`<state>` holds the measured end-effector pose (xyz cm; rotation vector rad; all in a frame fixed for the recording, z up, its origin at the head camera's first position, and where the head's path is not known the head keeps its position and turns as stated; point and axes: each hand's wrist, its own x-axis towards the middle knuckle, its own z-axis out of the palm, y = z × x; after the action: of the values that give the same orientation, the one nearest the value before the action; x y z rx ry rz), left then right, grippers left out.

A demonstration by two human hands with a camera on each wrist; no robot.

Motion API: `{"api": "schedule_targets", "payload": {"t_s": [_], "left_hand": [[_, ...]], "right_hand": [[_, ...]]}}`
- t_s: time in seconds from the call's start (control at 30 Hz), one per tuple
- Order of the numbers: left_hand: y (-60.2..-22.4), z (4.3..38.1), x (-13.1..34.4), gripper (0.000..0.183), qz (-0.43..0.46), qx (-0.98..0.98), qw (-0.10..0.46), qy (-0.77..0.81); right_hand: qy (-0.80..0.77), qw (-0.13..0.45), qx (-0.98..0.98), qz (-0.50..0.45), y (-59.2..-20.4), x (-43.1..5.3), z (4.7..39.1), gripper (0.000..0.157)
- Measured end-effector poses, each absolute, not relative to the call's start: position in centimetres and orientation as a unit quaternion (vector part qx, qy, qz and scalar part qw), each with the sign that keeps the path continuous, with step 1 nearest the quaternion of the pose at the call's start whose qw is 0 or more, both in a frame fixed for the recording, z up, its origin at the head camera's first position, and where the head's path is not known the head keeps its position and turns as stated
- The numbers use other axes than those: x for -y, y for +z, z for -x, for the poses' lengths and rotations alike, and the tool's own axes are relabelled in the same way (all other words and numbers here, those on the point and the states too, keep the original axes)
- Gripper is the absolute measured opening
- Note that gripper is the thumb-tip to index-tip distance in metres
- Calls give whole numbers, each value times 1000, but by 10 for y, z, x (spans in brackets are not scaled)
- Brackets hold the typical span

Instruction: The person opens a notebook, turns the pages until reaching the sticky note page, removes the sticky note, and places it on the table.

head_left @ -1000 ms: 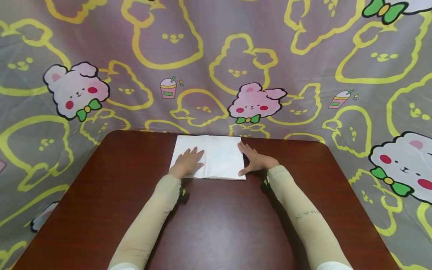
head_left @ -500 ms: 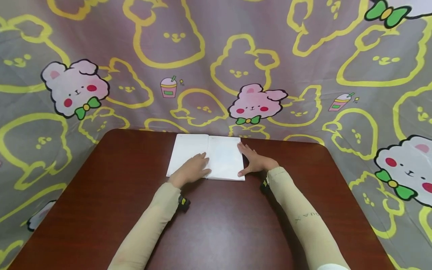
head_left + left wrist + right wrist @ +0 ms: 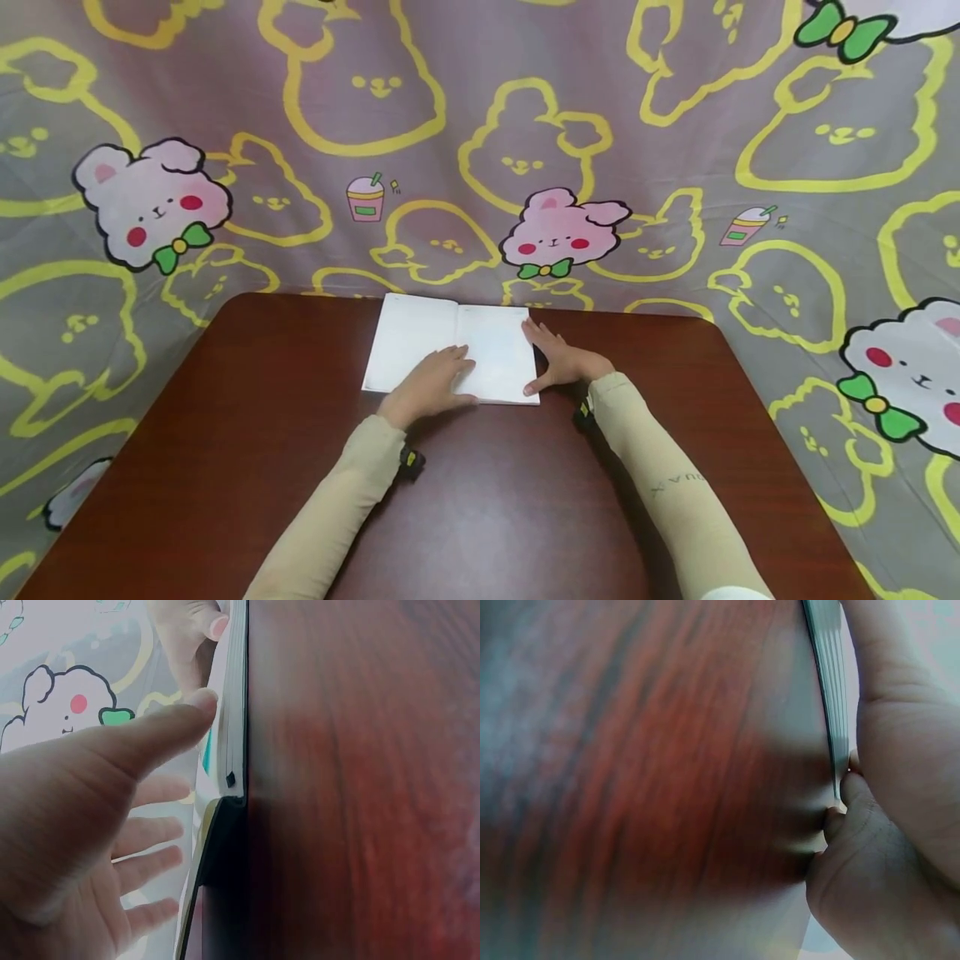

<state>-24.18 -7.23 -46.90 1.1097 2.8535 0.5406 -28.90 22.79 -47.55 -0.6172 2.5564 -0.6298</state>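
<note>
Lying open on the table [image 3: 480, 517], a white-paged, dark-covered book [image 3: 497, 340]

Up high, the head view peers forward and down across the red-brown wooden table [image 3: 480, 517]. Both wrist views, tipped sideways, look low and close along the open white-paged notebook [image 3: 497, 346], each catching its page edges; the head view shares it, farther off.
</note>
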Motion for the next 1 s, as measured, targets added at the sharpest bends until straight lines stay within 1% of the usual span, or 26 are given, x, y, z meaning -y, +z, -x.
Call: {"api": "schedule_targets", "payload": {"t_s": [0.23, 0.43, 0.5, 0.6, 0.77, 1.0], "left_hand": [[-473, 241, 73, 47, -381, -905, -26, 185], [-473, 240, 70, 20, -402, -895, -56, 184], [-472, 239, 69, 13, -411, -892, -62, 179], [-471, 238, 66, 10, -425, -887, -65, 169], [-469, 236, 62, 9, -436, -885, -74, 143], [-466, 233, 60, 12, -433, -891, -86, 103]], "right_hand": [[-226, 220, -923, 220, -476, -226, 287, 134], [-235, 215, -920, 229, -473, -225, 285, 133], [-232, 215, -920, 231, -472, -225, 284, 132], [-232, 218, -920, 228, -471, -226, 284, 133], [-240, 218, -920, 220, -470, -227, 285, 134], [-236, 225, -919, 220, -472, -227, 287, 135]]}}
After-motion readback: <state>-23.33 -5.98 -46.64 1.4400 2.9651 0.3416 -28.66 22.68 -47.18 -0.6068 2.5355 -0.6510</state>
